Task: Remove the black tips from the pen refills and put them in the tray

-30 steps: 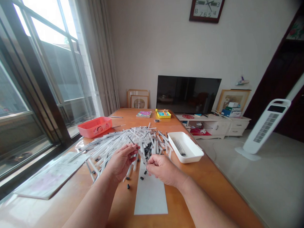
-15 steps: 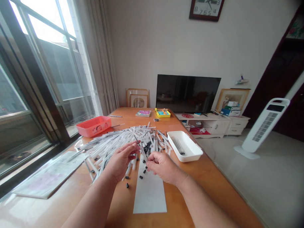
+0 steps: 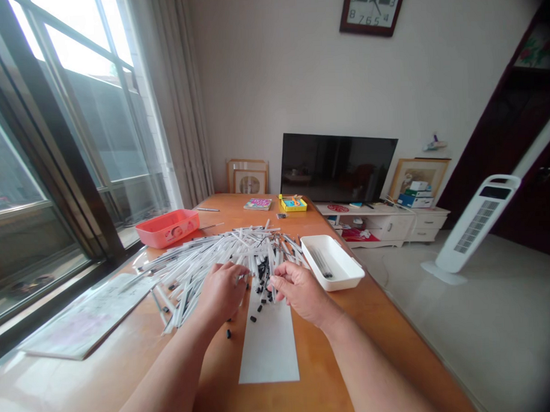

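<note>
A large heap of white plastic pen tubes lies across the orange wooden table, with black-tipped ends bunched near its front. My left hand rests curled on the heap's front. My right hand reaches in from the right, fingertips at the black ends. Whether either hand holds a tube is hidden by the fingers. Several small black caps lie on a long white paper strip below my hands. One more black cap sits on the bare wood.
A white plastic tray holding several dark pens stands right of the heap. A red plastic tray sits at the far left. A large sheet lies by the window. A book and yellow box stand at the table's far end.
Both hands have dropped closer to the heap's front, and the tube seen between them earlier is no longer distinct. The whole view has shifted slightly.
</note>
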Demonstrator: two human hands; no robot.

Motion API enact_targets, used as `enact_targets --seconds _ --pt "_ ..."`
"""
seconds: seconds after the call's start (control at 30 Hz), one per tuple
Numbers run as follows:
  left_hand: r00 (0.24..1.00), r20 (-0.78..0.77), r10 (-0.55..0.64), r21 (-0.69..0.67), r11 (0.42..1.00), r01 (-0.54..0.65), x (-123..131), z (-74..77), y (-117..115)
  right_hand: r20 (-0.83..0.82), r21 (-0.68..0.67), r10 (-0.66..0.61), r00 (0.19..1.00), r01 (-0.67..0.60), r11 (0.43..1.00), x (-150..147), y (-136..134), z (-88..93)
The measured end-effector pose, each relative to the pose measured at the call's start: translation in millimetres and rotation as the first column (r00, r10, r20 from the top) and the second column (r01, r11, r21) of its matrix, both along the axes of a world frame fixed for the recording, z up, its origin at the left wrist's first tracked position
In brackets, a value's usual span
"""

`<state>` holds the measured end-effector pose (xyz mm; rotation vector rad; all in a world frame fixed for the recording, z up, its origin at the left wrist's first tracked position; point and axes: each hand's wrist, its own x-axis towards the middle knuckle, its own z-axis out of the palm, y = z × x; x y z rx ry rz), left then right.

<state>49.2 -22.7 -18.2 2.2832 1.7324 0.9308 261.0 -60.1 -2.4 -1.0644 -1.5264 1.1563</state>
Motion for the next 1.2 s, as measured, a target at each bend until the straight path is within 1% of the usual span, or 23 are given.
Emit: enact_targets --seconds 0.07,0.17,0.33,0.5,0.7,0.77,0.83,0.87,0.9,0.93,0.97,1.0,1.03,1.07,1.1,1.13,1.2 --pt "0.991 -0.133 0.015 0.003 1.0 -0.015 -1 -0.4 -1 -0.012 0.005 -0.007 1.0 0.007 1.0 1 1 -0.2" --pt "0.973 -0.229 0.033 -0.009 0.999 -0.036 0 0.1 -5 -0.033 0.025 -0.028 0.999 0.029 0.999 3 3 -0.9" --pt "0.953 -0.302 0.038 -0.015 0.999 -0.045 3 -1.6 -7 -0.041 0.056 -0.042 0.998 0.044 0.997 4 5 -1.5" --pt "0.95 -0.31 0.041 0.001 0.999 -0.043 6 -5.8 -4 -0.034 0.061 -0.051 0.998 0.053 0.997 4 5 -3.0" --pt "0.965 -0.258 0.036 0.021 0.999 -0.031 9 -8.9 -1 -0.015 0.055 -0.033 0.999 0.034 0.998 4 5 -3.5" --pt "0.977 -0.209 0.036 0.041 0.999 -0.028 10 -8.3 0 -0.01 0.047 -0.025 1.0 0.025 0.999 4 5 -3.9" --pt "0.995 -0.093 0.047 0.061 0.997 -0.042 10 -6.3 2 0.006 0.048 -0.021 1.0 0.021 0.999 4 6 -5.2" --pt "0.999 0.009 0.047 0.054 0.997 -0.047 10 -4.7 3 0.026 0.057 -0.023 0.999 0.021 0.998 4 6 -6.2" --pt "0.989 0.144 0.037 0.028 0.999 -0.041 9 -2.9 4 0.054 0.071 -0.027 0.998 0.023 0.997 5 7 -7.2" --pt "0.953 0.303 0.016 -0.015 1.0 -0.013 8 -0.8 4 0.088 0.09 -0.034 0.996 0.026 0.996 5 7 -8.3" --pt "0.885 0.466 -0.005 -0.07 0.997 0.042 7 1.3 3 0.124 0.11 -0.043 0.991 0.029 0.994 6 7 -9.3" --pt "0.79 0.613 -0.013 -0.125 0.986 0.113 6 3.3 3 0.158 0.125 -0.049 0.986 0.029 0.992 6 8 -10.1" --pt "0.689 0.725 -0.006 -0.173 0.966 0.19 4 5.1 2 0.184 0.134 -0.05 0.982 0.025 0.991 7 8 -10.9" --pt "0.599 0.801 0.011 -0.207 0.943 0.259 3 6.6 1 0.204 0.137 -0.048 0.978 0.02 0.99 7 8 -11.5" --pt "0.527 0.849 0.029 -0.229 0.92 0.317 1 7.9 0 0.218 0.135 -0.043 0.975 0.014 0.991 7 8 -12.1" --pt "0.472 0.88 0.045 -0.239 0.901 0.361 0 8.9 -1 0.228 0.132 -0.038 0.973 0.008 0.991 7 7 -12.6" --pt "0.395 0.917 0.056 -0.234 0.877 0.419 -2 10.3 -3 0.244 0.126 -0.031 0.969 -0.001 0.992 7 7 -13.8"
